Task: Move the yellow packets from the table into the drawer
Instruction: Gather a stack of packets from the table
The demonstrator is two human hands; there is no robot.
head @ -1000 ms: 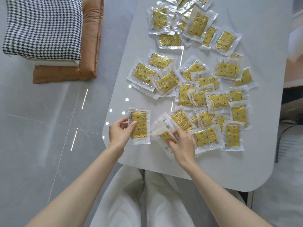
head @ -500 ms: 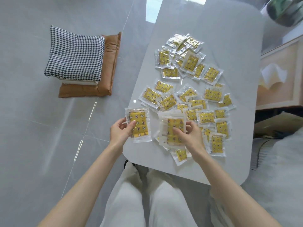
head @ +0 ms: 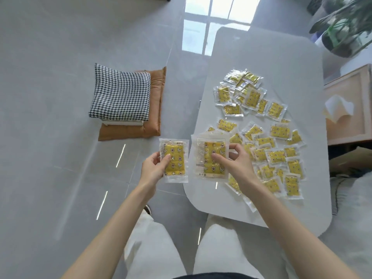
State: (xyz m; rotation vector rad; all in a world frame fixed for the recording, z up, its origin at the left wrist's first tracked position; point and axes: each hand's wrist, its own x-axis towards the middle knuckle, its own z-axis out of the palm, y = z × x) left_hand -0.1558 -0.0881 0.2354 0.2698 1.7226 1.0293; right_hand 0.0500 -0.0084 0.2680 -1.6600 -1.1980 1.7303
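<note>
You look mid-gathering: your left hand [head: 154,168] pinches one yellow packet [head: 174,160] just off the near-left edge of the surface [head: 261,57], your right hand [head: 239,164] grips a small stack [head: 209,158] over that corner, loose packets [head: 277,156] lie further in, and next you'd carry both loads to the drawer, which is out of view

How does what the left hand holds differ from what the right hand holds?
The left hand holds a single packet, out over the floor beside the table. The right hand holds a stack of packets over the table's edge. The stack looks larger, with offset clear edges. Both are yellow patterned pouches in clear wrap, held upright.
</note>
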